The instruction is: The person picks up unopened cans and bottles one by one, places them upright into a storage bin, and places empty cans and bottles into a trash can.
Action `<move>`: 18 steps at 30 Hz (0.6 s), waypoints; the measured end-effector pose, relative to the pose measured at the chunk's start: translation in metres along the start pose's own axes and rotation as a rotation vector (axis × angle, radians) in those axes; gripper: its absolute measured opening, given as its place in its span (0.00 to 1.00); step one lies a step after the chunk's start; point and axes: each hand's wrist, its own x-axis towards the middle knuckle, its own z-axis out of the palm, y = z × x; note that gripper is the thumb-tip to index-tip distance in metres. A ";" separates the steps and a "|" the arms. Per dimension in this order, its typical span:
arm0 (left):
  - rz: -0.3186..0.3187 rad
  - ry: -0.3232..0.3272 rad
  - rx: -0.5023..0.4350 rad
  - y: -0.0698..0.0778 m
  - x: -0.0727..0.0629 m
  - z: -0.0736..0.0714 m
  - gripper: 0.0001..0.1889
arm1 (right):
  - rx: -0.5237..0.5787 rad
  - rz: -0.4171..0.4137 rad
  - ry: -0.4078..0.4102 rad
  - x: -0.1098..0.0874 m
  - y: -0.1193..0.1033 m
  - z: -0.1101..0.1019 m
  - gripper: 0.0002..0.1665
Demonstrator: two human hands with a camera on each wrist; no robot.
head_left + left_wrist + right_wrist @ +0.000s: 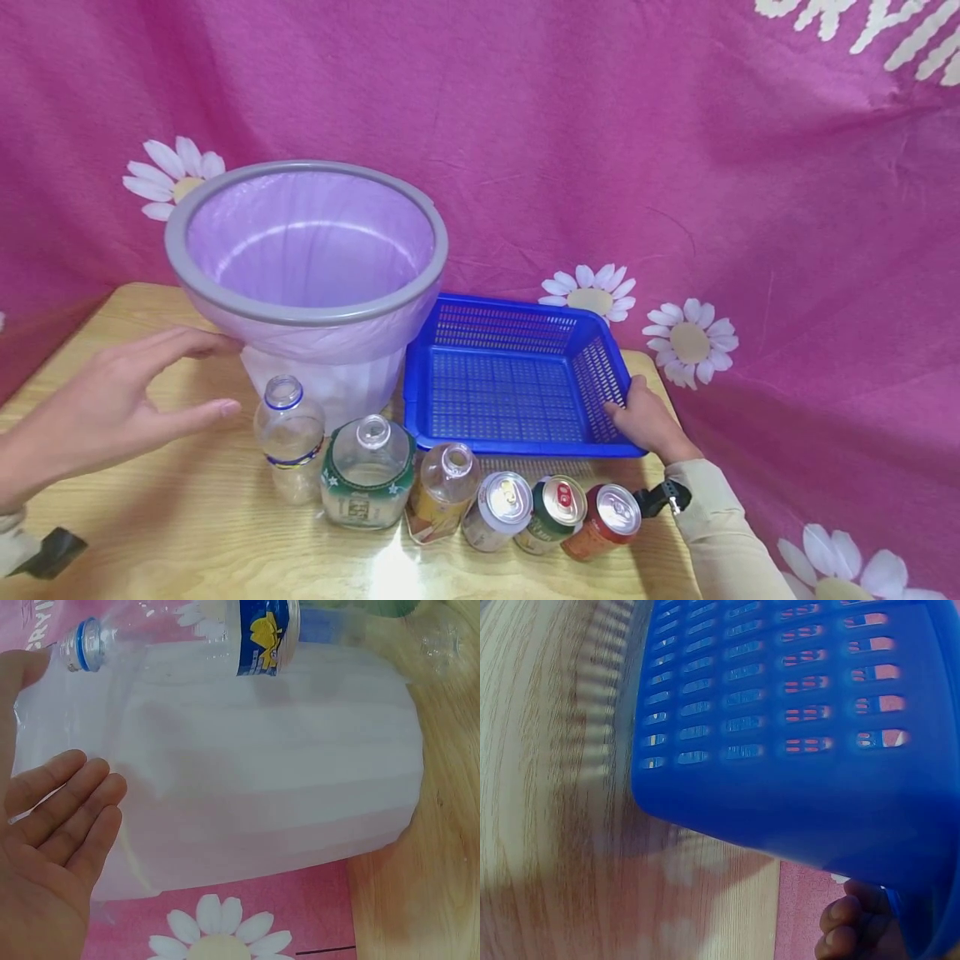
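My left hand is spread, thumb apart from the fingers, beside the trash bin, its fingertips right at the side below the grey rim. A pale liner bag covers the bin. In front of that hand stands a clear plastic bottle without a cap, its blue neck ring also seen in the left wrist view. My right hand grips the right rim of a blue plastic basket, thumb inside. In the right wrist view the slotted basket wall fills much of the picture, with curled fingers under the rim.
Along the front stand a squat bottle with a green label, a bottle with a yellow label, a white can, a green can and a red can. Behind the wooden table hangs a pink flowered cloth.
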 end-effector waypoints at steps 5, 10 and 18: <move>0.037 0.034 -0.060 0.003 0.001 0.005 0.37 | 0.001 0.005 -0.005 0.001 -0.001 -0.001 0.33; 0.069 0.027 -0.104 0.005 0.002 0.011 0.37 | 0.007 0.013 -0.013 0.001 -0.001 -0.001 0.34; 0.130 -0.003 -0.155 0.010 0.005 0.018 0.36 | 0.004 0.015 -0.014 0.002 0.000 0.000 0.34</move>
